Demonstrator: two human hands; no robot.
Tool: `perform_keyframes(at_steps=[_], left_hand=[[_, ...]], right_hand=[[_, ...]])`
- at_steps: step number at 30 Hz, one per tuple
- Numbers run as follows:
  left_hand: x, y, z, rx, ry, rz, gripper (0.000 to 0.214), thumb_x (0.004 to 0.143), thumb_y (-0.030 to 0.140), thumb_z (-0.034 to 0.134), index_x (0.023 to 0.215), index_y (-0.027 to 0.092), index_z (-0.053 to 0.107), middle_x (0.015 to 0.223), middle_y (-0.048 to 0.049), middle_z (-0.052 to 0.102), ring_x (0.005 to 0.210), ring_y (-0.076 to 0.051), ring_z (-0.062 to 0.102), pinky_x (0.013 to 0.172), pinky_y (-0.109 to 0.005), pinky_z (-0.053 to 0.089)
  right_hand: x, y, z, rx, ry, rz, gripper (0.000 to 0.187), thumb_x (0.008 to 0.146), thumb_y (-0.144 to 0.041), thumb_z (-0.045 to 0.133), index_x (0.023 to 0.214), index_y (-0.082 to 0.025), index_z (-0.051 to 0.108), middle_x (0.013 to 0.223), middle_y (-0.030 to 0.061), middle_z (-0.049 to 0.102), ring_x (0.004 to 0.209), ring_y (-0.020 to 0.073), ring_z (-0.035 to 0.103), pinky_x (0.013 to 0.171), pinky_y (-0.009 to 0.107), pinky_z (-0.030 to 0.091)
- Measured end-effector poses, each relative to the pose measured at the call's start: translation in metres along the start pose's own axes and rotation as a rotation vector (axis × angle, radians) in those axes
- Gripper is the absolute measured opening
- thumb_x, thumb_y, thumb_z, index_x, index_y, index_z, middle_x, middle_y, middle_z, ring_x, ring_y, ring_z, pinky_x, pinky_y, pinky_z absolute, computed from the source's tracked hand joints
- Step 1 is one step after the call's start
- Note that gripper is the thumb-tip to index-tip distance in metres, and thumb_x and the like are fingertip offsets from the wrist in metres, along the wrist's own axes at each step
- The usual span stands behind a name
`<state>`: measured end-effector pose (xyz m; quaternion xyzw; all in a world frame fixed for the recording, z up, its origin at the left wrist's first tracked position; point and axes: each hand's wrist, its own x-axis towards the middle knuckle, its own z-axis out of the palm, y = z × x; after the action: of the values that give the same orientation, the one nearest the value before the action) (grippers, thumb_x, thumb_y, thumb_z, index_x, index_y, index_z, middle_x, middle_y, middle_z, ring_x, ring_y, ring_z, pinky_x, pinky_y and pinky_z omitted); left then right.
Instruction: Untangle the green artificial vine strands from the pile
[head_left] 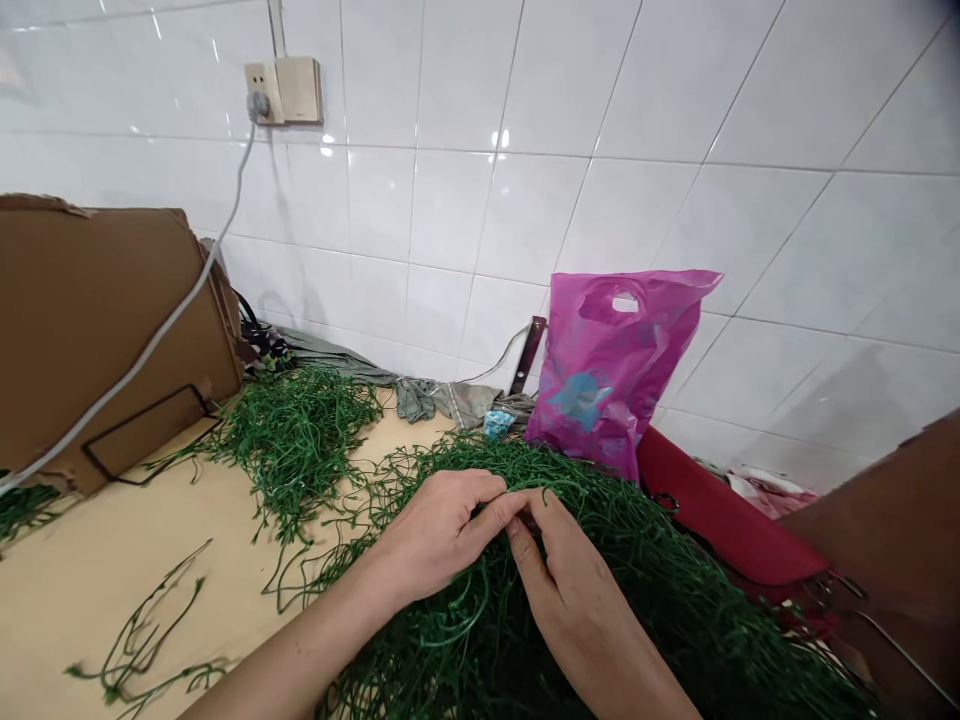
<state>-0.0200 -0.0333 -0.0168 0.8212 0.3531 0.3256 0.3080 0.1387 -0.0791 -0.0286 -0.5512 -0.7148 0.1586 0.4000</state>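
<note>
Above a large tangled heap of thin green stem-like strands, my two hands meet at the fingertips. My left hand is closed, its thumb and forefinger pinched together. Against them press the closed thumb and fingers of my right hand. A bit of green strand shows at the right fingertips; most of what lies between the fingers is hidden. Left of the heap sits a smaller green pile, and a few loose strands lie on the tan surface at the lower left.
Behind the heap stands a purple plastic bag, with a red bag on its right. At the left is a cardboard box, crossed by a grey cable running from a wall socket. White tiles cover the wall.
</note>
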Motion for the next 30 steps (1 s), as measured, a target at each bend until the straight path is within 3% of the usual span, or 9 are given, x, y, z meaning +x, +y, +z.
perform_keyframes(at_steps=[3, 7, 10, 13, 18, 20, 24, 27, 30], left_hand=[[-0.001, 0.004, 0.002, 0.042, -0.002, 0.018, 0.045, 0.103, 0.044, 0.037, 0.066, 0.02, 0.039, 0.067, 0.0025, 0.042, 0.063, -0.014, 0.04, 0.061, -0.028, 0.027], [-0.001, 0.006, -0.003, 0.024, -0.041, -0.011, 0.04, 0.101, 0.039, 0.039, 0.066, 0.02, 0.038, 0.068, 0.0023, 0.041, 0.063, -0.014, 0.039, 0.061, -0.029, 0.026], [-0.002, 0.004, -0.01, -0.327, -0.199, -0.06, 0.038, 0.096, 0.04, 0.044, 0.065, 0.018, 0.048, 0.066, 0.0014, 0.046, 0.062, -0.013, 0.041, 0.061, -0.028, 0.029], [-0.006, 0.003, -0.011, -0.786, -0.351, -0.166, 0.035, 0.079, 0.046, 0.058, 0.06, 0.017, 0.054, 0.054, 0.003, 0.042, 0.052, -0.01, 0.033, 0.054, -0.028, 0.027], [-0.013, 0.008, 0.009, -1.148, -0.438, -0.237, 0.035, 0.061, 0.039, 0.071, 0.046, 0.018, 0.048, 0.042, 0.0057, 0.035, 0.042, -0.007, 0.028, 0.05, -0.028, 0.029], [-0.011, 0.009, 0.016, -1.343, -0.371, -0.194, 0.043, 0.063, 0.036, 0.071, 0.042, 0.019, 0.038, 0.041, 0.0077, 0.027, 0.04, -0.005, 0.024, 0.047, -0.026, 0.03], [0.002, 0.001, 0.017, -1.625, -0.014, -0.135, 0.049, 0.079, 0.031, 0.065, 0.049, 0.019, 0.028, 0.049, 0.0085, 0.021, 0.043, -0.006, 0.019, 0.047, -0.021, 0.031], [0.009, -0.013, 0.01, -1.457, 0.134, -0.226, 0.038, 0.089, 0.034, 0.062, 0.058, 0.016, 0.049, 0.061, 0.0043, 0.043, 0.056, -0.008, 0.041, 0.067, -0.023, 0.048], [0.01, -0.025, 0.002, -1.234, 0.222, -0.262, 0.025, 0.091, 0.036, 0.063, 0.08, 0.015, 0.071, 0.091, -0.0024, 0.064, 0.086, -0.013, 0.055, 0.084, -0.026, 0.048]], right_hand=[[-0.001, -0.001, 0.002, 0.035, -0.119, 0.102, 0.029, 0.101, -0.038, 0.034, 0.081, -0.025, 0.052, 0.076, 0.0034, 0.064, 0.068, 0.019, 0.064, 0.063, 0.029, 0.055], [-0.002, 0.002, -0.002, -0.011, -0.14, 0.108, 0.032, 0.101, -0.039, 0.032, 0.079, -0.024, 0.05, 0.075, 0.0038, 0.063, 0.068, 0.0191, 0.061, 0.064, 0.03, 0.051], [-0.001, -0.004, -0.018, 0.032, -0.258, 0.014, 0.032, 0.103, -0.038, 0.035, 0.081, -0.024, 0.054, 0.074, 0.001, 0.062, 0.066, 0.0164, 0.057, 0.063, 0.026, 0.047], [-0.002, -0.014, -0.038, 0.162, -0.43, -0.134, 0.037, 0.104, -0.041, 0.037, 0.079, -0.024, 0.058, 0.07, -0.001, 0.059, 0.061, 0.0134, 0.053, 0.059, 0.022, 0.044], [-0.006, -0.009, -0.052, 0.324, -0.581, -0.179, 0.049, 0.101, -0.056, 0.038, 0.072, -0.024, 0.061, 0.065, 0.0007, 0.054, 0.059, 0.0151, 0.05, 0.063, 0.026, 0.048], [-0.007, -0.001, -0.05, 0.471, -0.593, -0.137, 0.056, 0.097, -0.066, 0.037, 0.064, -0.024, 0.053, 0.056, -0.0016, 0.045, 0.053, 0.0152, 0.046, 0.069, 0.031, 0.051], [-0.004, 0.002, -0.046, 0.578, -0.471, -0.115, 0.058, 0.096, -0.07, 0.037, 0.063, -0.024, 0.05, 0.055, -0.0029, 0.042, 0.053, 0.0147, 0.043, 0.071, 0.034, 0.051], [0.002, 0.0, -0.052, 0.3, -0.389, -0.045, 0.046, 0.101, -0.055, 0.04, 0.079, -0.023, 0.064, 0.062, -0.0014, 0.048, 0.057, 0.0146, 0.046, 0.054, 0.026, 0.043], [0.004, 0.009, -0.062, -0.003, -0.298, -0.003, 0.034, 0.098, -0.05, 0.049, 0.096, -0.025, 0.071, 0.08, 0.0024, 0.064, 0.074, 0.0183, 0.061, 0.069, 0.029, 0.051]])
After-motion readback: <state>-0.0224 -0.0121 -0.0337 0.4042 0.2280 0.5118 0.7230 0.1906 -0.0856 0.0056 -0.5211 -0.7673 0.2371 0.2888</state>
